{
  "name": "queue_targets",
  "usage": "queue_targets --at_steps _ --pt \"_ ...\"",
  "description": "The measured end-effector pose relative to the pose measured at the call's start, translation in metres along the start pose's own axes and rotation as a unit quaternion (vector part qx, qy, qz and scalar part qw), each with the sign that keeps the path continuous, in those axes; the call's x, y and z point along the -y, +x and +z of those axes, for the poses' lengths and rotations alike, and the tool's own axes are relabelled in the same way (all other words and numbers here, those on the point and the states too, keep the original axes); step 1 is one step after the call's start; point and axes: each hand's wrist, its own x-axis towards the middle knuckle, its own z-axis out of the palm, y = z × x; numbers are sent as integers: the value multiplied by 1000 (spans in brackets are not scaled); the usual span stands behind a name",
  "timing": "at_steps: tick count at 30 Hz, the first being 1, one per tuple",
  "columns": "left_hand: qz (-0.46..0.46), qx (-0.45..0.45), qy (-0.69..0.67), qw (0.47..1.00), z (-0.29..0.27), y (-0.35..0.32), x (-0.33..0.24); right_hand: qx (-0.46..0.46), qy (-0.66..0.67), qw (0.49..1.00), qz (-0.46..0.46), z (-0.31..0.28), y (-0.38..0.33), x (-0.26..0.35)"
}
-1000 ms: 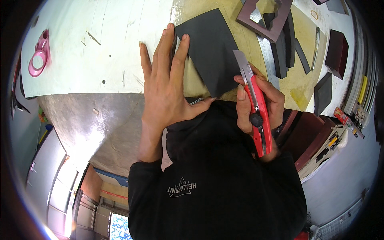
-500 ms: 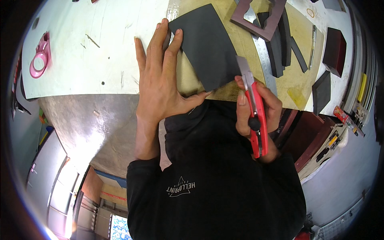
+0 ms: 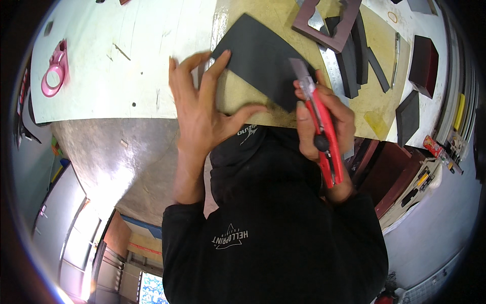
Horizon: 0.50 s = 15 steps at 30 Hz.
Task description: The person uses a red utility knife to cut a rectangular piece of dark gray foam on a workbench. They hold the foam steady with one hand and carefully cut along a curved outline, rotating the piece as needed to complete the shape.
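A flat dark grey sheet lies tilted on the yellowish cutting mat. My left hand has its fingers spread, with the index fingertip at the sheet's left corner and the thumb stretched out over the mat. In my right hand is a red utility knife, its blade out and pointing up and to the left above the sheet's right part. The fingers of that hand are wrapped round the handle and seem to touch the sheet's lower right edge.
Right of the sheet lie a steel ruler, a maroon frame and several dark strips. Farther right are a pen-like tool, a dark red block and a grey piece. A pink tape dispenser sits at the left.
The dark sheet has turned counter-clockwise on the mat, and its lower corner has moved right. My left thumb has come away from it. The knife has shifted slightly up and left.
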Motion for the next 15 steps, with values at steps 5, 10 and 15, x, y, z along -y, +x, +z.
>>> queue_targets --at_steps 5,10,15 --pt "-12 -56 -8 998 4 -45 -11 -113 1 992 54 0 -8 3" --pt "-51 -110 -60 991 5 -24 -22 -111 8 992 56 7 -10 3" --pt "-92 -29 -11 995 6 -33 -35 -78 -30 995 54 12 -4 -5"
